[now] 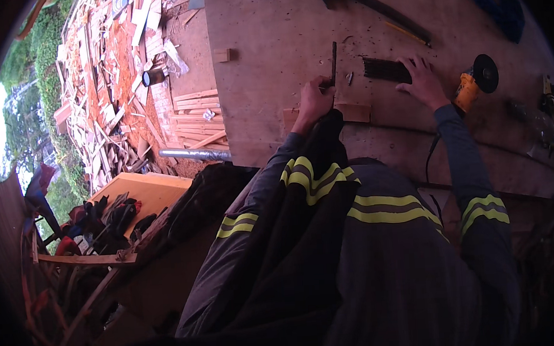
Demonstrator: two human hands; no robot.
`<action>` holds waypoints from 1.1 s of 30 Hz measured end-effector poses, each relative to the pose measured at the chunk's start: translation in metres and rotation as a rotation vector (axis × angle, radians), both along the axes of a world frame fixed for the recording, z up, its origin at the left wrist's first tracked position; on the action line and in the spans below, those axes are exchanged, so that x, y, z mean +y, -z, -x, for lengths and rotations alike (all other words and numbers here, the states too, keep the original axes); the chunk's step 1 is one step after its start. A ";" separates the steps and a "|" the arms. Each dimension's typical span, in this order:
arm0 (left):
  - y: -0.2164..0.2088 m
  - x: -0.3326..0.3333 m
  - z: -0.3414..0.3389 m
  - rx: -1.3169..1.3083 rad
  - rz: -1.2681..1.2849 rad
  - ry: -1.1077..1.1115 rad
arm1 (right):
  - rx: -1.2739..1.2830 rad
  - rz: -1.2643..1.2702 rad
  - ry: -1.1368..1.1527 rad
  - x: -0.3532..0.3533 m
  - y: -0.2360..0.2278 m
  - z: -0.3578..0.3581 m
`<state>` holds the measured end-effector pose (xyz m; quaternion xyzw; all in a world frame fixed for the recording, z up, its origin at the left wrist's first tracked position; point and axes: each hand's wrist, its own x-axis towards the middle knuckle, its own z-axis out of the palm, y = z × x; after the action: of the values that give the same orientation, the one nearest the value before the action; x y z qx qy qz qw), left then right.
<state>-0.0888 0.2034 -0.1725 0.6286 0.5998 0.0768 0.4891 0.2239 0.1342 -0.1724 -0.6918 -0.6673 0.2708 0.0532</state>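
In my left hand [315, 102] the fingers pinch a thin dark rod [335, 58], which points away from me over the plywood table [270, 59]. A flat wooden block [354, 112] lies just below that hand, partly hidden by it and a dark sleeve-like cloth. To the right, a bundle of thin dark rods [381, 69] rests on the table. My right hand [420, 80] lies at the bundle's right end with its fingers spread, touching it. A small metal piece [349, 78] sits between the two hands.
A yellow angle grinder [468, 90] with a dark disc stands right of my right hand, its cord trailing toward me. A hammer [375, 10] and a pencil [407, 33] lie farther back. A blue tool [498, 7] is at the far right. Scrap wood [99, 114] covers the ground left.
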 end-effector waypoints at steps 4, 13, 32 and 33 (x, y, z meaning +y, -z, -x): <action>0.002 -0.011 0.007 -0.059 -0.046 -0.032 | -0.017 -0.062 0.009 -0.005 0.012 0.002; -0.005 -0.013 0.006 -0.038 -0.054 0.022 | -0.002 -0.068 0.062 -0.001 0.011 0.001; 0.011 -0.040 -0.019 -0.029 0.114 0.202 | -0.024 -0.067 0.071 -0.005 0.015 -0.002; 0.012 -0.040 -0.020 -0.038 0.106 0.208 | -0.017 -0.081 0.069 -0.005 0.015 -0.002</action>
<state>-0.0692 0.1634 -0.1841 0.6592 0.5251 0.0056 0.5383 0.2260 0.1296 -0.1872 -0.7140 -0.6538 0.2358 0.0847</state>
